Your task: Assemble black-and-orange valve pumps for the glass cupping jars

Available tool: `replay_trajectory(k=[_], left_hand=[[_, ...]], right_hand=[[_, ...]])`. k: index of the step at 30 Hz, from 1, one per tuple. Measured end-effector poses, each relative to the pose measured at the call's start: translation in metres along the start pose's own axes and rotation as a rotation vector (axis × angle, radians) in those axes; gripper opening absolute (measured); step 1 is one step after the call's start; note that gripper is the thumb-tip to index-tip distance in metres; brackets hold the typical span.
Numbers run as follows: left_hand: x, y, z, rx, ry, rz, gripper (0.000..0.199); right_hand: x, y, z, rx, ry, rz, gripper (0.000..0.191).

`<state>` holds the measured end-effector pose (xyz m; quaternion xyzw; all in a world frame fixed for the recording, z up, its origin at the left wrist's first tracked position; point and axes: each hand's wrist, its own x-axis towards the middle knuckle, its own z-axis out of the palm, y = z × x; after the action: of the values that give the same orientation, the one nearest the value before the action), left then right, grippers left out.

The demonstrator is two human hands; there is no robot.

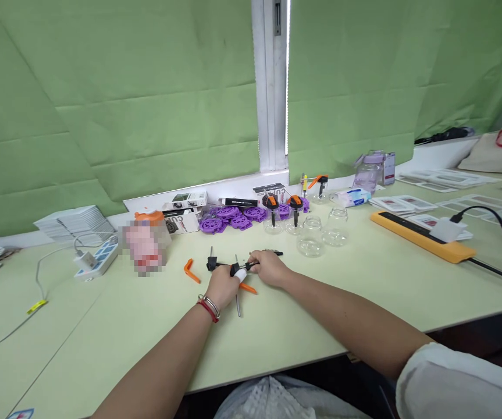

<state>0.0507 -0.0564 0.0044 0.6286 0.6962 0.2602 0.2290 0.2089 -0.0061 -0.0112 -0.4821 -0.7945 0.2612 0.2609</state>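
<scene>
My left hand (224,285), wearing bracelets, is closed around a small black part (234,269) with a thin metal rod. From the right, my right hand (270,267) pinches the same assembly at its black end (253,265). The exact join between the fingers is hidden. An orange handle (248,288) sticks out beneath my hands, and a metal rod (238,306) points toward me. Left of them are a black block (211,263) and a loose orange L-shaped handle (191,271). Behind my right hand lies a black spring-like piece (273,252).
Clear glass jars (310,238) and black-and-orange devices on clear bases (295,212) stand behind to the right. Purple plastic discs (228,218) lie along the wall. A yellow power strip (420,235) is at right, a white power strip (102,260) at left.
</scene>
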Motion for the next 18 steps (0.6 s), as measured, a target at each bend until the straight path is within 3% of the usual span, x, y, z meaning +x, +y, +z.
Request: replay_trajectory(k=[5,11,18], left_hand=[[0.0007,-0.0014,0.0004,0.014,0.008,0.024,0.02],[0.002,-0.0037,0.0019,0.003,0.007,0.001,0.016],[0.0009,-0.0034,0.0026,0.007,0.016,-0.002,0.022]], right_hand=[[-0.0006,0.0008,0.0004,0.015,0.023,0.01,0.024],[0.0012,0.0047,0.003,0.013,0.004,0.01,0.012],[0.0003,0.0073,0.0047,0.029,0.037,0.002,0.019]])
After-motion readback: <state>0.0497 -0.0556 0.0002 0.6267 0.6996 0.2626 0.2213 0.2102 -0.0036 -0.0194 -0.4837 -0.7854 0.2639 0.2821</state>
